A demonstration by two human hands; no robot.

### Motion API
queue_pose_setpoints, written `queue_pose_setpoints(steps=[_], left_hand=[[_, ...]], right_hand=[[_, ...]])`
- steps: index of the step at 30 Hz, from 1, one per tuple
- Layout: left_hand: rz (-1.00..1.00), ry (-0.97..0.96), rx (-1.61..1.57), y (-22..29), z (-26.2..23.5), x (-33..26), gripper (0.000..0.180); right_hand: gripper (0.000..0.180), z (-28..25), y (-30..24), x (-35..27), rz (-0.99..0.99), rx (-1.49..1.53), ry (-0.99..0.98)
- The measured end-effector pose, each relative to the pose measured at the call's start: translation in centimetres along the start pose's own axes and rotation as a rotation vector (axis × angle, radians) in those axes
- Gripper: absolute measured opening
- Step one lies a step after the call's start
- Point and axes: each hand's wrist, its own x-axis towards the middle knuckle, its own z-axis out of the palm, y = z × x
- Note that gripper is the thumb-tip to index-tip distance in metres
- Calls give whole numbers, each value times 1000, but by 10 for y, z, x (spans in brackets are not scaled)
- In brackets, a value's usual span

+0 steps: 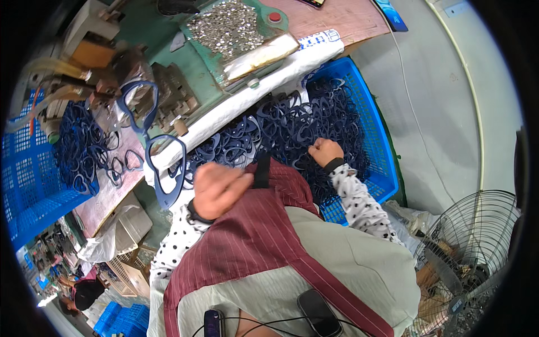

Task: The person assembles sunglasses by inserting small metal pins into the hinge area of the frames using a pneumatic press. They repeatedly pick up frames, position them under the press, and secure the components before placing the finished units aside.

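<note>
A dark blue plastic eyeglass frame (149, 136), without lenses or temples, stands out on the left, in front of the bench. No hand touches it, and what supports it cannot be seen. Beside its lower end is my left hand (218, 190), blurred by motion above the maroon striped apron (236, 224), its finger state unclear. My right hand (327, 153) is over a large heap of similar dark blue frames (281, 126) in a blue basket (382, 163). Its fingers are pinched together; whatever is between them is hidden.
A green machine bench (205, 73) carries a pile of small shiny metal pieces (224, 28) and a red button (274, 17). More blue frames lie in another basket (33, 180) at left. A wire-guarded fan (466, 264) stands at lower right. Another person (87, 292) is at far lower left.
</note>
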Motion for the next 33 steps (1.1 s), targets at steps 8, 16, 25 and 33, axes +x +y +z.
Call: queue_pose_setpoints(steps=[8, 16, 25, 33], left_hand=[[-21, -374, -12, 6, 3, 40, 55], [-1055, 584, -264, -8, -77, -56, 7], [-209, 555, 685, -33, -151, -32, 28], [-122, 506, 467, -59, -137, -1, 40]], right_hand=[[18, -109, -144, -22, -962, 364, -459], [33, -178, -231, 107, -1024, 39, 751], [11, -150, -236, 127, -941, -35, 961], [14, -158, -237, 115, -993, 122, 975]])
